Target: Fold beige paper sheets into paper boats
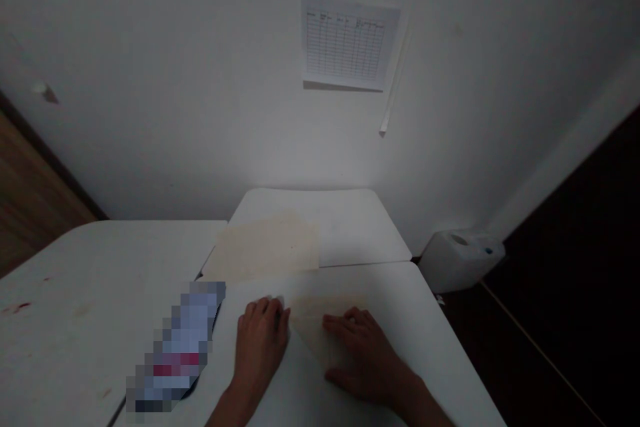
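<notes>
A thin beige sheet of paper (315, 333), folded with slanting edges and a crease, lies on the white table. My left hand (261, 337) rests at its left corner, fingers curled and thumb tip against that corner; the fingertips are partly hidden. Across the right part of the sheet lies my right hand (363, 353), fingers stretched out and thumb apart, pressing on the paper and covering much of it. Beyond both hands, a larger flat beige sheet (265, 250) spans the seam between two tabletops.
A blurred-out phone-like object (183, 340) lies left of my left hand. White tables (165, 247) join with narrow seams. A printed chart (345, 40) hangs on the wall. A white plastic container (457, 257) stands on the dark floor at right. Brown wood (30, 193) shows at far left.
</notes>
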`<state>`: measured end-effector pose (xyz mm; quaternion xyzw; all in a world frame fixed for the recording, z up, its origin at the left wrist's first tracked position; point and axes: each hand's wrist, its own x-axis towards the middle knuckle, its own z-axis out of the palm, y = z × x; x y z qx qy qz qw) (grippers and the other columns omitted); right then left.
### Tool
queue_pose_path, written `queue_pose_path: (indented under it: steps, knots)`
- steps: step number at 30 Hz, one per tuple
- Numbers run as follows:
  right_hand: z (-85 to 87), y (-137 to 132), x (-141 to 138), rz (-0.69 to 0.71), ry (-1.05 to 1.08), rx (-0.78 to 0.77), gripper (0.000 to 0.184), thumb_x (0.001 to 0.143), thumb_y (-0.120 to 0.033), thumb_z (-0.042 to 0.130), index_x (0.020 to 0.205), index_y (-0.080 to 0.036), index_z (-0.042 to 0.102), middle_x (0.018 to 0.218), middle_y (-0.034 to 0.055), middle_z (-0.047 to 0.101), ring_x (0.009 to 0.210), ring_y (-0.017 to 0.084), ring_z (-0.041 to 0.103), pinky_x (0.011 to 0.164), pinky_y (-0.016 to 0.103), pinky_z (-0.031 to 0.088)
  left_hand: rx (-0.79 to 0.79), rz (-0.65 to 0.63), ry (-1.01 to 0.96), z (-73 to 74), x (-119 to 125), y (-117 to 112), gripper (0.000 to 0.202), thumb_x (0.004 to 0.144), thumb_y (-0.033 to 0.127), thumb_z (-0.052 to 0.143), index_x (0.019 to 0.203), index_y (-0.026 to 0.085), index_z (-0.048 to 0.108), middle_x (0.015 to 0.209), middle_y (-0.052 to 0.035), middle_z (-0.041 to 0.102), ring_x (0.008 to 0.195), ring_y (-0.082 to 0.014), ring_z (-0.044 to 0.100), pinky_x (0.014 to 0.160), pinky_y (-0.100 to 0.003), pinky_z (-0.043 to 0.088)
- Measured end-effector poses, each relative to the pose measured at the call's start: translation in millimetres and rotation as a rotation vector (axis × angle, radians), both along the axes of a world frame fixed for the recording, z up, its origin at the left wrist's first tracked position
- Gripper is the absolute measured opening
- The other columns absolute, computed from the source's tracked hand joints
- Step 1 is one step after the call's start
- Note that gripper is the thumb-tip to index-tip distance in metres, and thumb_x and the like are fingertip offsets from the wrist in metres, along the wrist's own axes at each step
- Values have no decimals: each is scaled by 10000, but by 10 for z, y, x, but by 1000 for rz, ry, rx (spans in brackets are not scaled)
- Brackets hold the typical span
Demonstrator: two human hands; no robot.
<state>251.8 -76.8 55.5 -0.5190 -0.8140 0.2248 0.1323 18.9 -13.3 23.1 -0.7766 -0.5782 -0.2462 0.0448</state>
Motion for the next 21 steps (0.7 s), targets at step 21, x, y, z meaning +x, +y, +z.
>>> queue_pose_path:
  steps: [21]
  knots:
    - [-36, 10, 121, -29, 23, -4, 934, 583, -590, 794, 1394, -288, 443, 1456, 67, 435, 1315, 312, 372, 1100, 482, 237, -128, -527, -52, 22, 190, -164, 46, 853, 157, 578, 852, 199, 597, 998, -79, 593, 934, -245, 571, 821, -423, 515]
